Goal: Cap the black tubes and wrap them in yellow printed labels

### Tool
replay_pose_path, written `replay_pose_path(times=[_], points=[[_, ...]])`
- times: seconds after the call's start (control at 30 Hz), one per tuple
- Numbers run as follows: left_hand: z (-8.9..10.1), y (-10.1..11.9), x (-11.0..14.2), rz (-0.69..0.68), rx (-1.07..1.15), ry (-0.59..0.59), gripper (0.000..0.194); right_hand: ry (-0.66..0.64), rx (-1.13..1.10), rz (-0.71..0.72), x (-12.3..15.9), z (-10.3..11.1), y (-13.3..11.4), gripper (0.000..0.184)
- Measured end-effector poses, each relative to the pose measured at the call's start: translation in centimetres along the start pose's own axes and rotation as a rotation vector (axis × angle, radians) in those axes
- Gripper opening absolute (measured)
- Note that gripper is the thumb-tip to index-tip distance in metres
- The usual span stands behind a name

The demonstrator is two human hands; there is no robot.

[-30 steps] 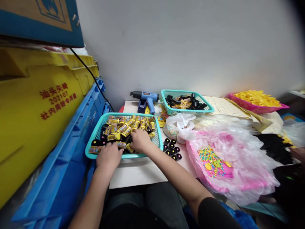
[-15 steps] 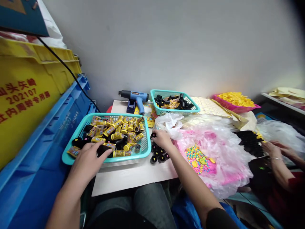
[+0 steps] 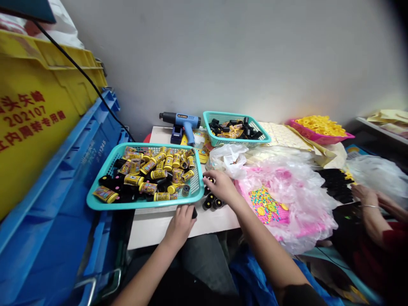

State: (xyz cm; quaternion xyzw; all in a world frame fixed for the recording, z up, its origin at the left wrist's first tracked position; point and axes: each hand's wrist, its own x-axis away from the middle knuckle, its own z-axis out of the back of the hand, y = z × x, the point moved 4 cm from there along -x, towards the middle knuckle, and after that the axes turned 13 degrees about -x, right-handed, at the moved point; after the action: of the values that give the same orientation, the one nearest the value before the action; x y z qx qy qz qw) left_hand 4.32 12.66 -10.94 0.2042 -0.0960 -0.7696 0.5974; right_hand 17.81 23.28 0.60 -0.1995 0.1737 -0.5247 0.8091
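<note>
My left hand (image 3: 180,224) is closed on a small black cylinder (image 3: 194,213), in front of the turquoise basket's near rim; most of the piece is hidden by the fingers. My right hand (image 3: 220,186) is over a cluster of upright black cylinders (image 3: 209,201) with coloured dots on their ends, its fingers bent around one at the back of the group. The turquoise basket (image 3: 145,205) stands to the left of the cluster. In it lie many small yellow-capped jars (image 3: 149,188) with printed wraps, mixed with loose black cylinders (image 3: 108,182).
A blue heat gun (image 3: 188,123) stands behind the basket. Further back is a second turquoise basket (image 3: 237,142) of black pieces. Pink plastic bags with coloured beads (image 3: 267,208) lie to the right. A co-worker's hands (image 3: 366,197) are at far right. Blue crates (image 3: 57,204) flank the left side.
My left hand has left the basket and moved right and toward me, with a black cylinder in it. My right hand stays at the cluster. The view has shifted slightly.
</note>
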Motion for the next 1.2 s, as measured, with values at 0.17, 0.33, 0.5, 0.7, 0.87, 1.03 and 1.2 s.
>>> replay_pose_path(times=[0.17,0.33,0.5,0.7,0.87,1.03,1.2], points=[[-0.4,1.3,0.5,-0.025,0.005,0.029,0.043,-0.109,-0.020,0.249,-0.6,-2.3,-4.6,0.022],[-0.9,1.5,0.6,-0.015,0.042,0.059,0.043,-0.217,0.060,0.363,-3.9,-6.8,-8.8,0.020],[-0.9,1.6,0.9,-0.023,0.102,0.096,0.049,-0.239,0.167,0.368,-6.5,-10.1,-11.1,0.030],[-1.3,1.5,1.7,-0.024,0.124,0.129,0.031,-0.238,0.145,0.379,-7.2,-10.2,-12.3,0.025],[-2.3,1.0,0.1,-0.026,0.128,0.157,0.031,-0.070,-0.058,0.282,-3.4,-5.7,-9.2,0.037],[-2.3,1.3,-1.2,-0.031,0.163,0.203,0.031,0.228,-0.521,-0.008,2.4,0.5,0.1,0.022],[-2.0,1.8,-1.7,-0.014,0.142,0.268,0.041,0.268,-0.339,-0.081,5.3,4.2,4.9,0.029]])
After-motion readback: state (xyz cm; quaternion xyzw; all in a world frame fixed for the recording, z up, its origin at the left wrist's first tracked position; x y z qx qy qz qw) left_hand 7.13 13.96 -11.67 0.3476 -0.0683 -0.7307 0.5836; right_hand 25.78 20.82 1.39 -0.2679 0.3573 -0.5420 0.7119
